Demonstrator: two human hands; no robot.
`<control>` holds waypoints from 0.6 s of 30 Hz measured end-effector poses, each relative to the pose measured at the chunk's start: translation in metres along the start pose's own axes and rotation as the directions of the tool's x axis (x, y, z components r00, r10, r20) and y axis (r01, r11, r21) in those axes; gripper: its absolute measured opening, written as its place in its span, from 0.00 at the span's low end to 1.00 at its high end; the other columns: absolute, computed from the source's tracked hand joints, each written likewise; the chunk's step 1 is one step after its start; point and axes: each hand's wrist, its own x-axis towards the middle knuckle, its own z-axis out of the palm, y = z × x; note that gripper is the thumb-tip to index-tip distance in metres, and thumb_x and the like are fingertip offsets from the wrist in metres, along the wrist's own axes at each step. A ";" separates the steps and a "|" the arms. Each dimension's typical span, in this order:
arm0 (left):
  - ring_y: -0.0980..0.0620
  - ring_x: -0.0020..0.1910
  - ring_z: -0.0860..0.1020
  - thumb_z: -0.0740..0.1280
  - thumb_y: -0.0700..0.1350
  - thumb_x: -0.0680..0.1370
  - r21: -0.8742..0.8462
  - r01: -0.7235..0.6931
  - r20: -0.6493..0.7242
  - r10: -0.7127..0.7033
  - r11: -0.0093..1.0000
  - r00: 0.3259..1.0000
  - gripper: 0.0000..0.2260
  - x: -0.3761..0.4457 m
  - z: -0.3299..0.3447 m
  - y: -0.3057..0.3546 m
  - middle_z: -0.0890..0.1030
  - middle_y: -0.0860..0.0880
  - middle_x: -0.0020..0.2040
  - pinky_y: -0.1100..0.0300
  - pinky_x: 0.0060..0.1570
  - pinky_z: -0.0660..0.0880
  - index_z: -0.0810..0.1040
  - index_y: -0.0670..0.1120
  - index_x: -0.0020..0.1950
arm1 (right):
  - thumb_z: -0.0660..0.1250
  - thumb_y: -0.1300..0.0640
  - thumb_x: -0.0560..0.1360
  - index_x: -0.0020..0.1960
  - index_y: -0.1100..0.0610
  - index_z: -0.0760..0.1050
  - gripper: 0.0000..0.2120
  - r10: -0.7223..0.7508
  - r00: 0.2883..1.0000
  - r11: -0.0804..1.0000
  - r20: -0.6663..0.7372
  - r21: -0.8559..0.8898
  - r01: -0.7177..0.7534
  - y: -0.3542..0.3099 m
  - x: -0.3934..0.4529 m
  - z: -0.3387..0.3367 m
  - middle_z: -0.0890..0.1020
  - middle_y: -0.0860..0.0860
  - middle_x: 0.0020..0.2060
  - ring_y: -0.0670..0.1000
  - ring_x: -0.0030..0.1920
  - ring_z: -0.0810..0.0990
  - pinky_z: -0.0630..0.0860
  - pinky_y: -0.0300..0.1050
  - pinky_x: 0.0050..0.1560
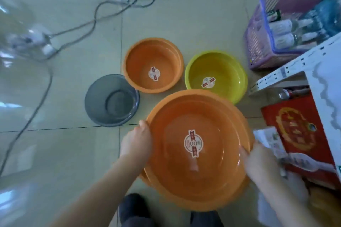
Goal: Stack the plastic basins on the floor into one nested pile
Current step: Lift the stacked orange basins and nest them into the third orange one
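Observation:
A large orange basin (197,177) with a round sticker inside fills the lower middle of the head view. My left hand (136,143) grips its left rim and my right hand (258,162) grips its right rim, thumb inside. A second orange rim shows just under its lower left edge. Beyond it on the tiled floor stand a smaller orange basin (166,57), a yellow basin (227,64) to its right, and a grey translucent basin (96,103) to the left, each separate and upright.
Cables (44,83) and a power strip (46,46) trail over the floor at left. A purple basket (258,42) of bottles, a white perforated shelf (287,68) and a red box (299,134) crowd the right side. My dark shoes (132,208) are at the bottom.

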 end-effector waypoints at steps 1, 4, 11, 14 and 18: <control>0.42 0.42 0.80 0.57 0.38 0.77 0.026 0.050 0.006 -0.050 0.998 0.999 0.03 -0.004 0.000 -0.026 0.80 0.44 0.44 0.54 0.32 0.68 0.66 0.43 0.49 | 0.62 0.51 0.77 0.49 0.63 0.75 0.15 -0.027 0.999 0.999 0.027 -0.018 0.027 -0.020 -0.004 0.014 0.82 0.61 0.41 0.61 0.44 0.81 0.71 0.47 0.38; 0.46 0.42 0.80 0.55 0.39 0.78 0.083 0.184 0.035 -0.187 0.980 0.982 0.06 -0.009 0.023 -0.084 0.77 0.47 0.43 0.57 0.32 0.71 0.68 0.43 0.53 | 0.60 0.51 0.78 0.48 0.62 0.74 0.13 -0.069 0.996 0.996 0.064 -0.044 0.072 -0.060 -0.004 0.062 0.82 0.59 0.42 0.60 0.43 0.81 0.72 0.46 0.37; 0.45 0.39 0.81 0.54 0.41 0.79 -0.057 0.314 0.104 -0.307 0.948 0.946 0.03 0.022 0.137 -0.123 0.78 0.48 0.40 0.54 0.37 0.78 0.66 0.45 0.47 | 0.59 0.54 0.79 0.49 0.65 0.74 0.13 -0.112 0.991 0.976 0.069 -0.181 0.123 -0.061 0.050 0.178 0.82 0.62 0.46 0.62 0.47 0.80 0.74 0.49 0.42; 0.45 0.38 0.81 0.55 0.41 0.79 -0.081 0.335 0.114 -0.325 0.939 0.939 0.03 0.031 0.178 -0.124 0.77 0.49 0.39 0.54 0.35 0.77 0.64 0.44 0.46 | 0.59 0.55 0.79 0.49 0.66 0.74 0.14 -0.102 0.993 0.975 0.052 -0.194 0.111 -0.050 0.067 0.213 0.81 0.62 0.45 0.62 0.45 0.81 0.74 0.49 0.41; 0.43 0.40 0.81 0.56 0.41 0.79 -0.096 0.374 0.146 -0.358 0.923 0.922 0.03 0.038 0.199 -0.124 0.78 0.46 0.40 0.54 0.32 0.71 0.64 0.42 0.47 | 0.59 0.54 0.79 0.53 0.66 0.72 0.15 -0.100 0.994 0.975 0.053 -0.194 0.108 -0.046 0.078 0.231 0.80 0.63 0.49 0.63 0.50 0.79 0.74 0.51 0.46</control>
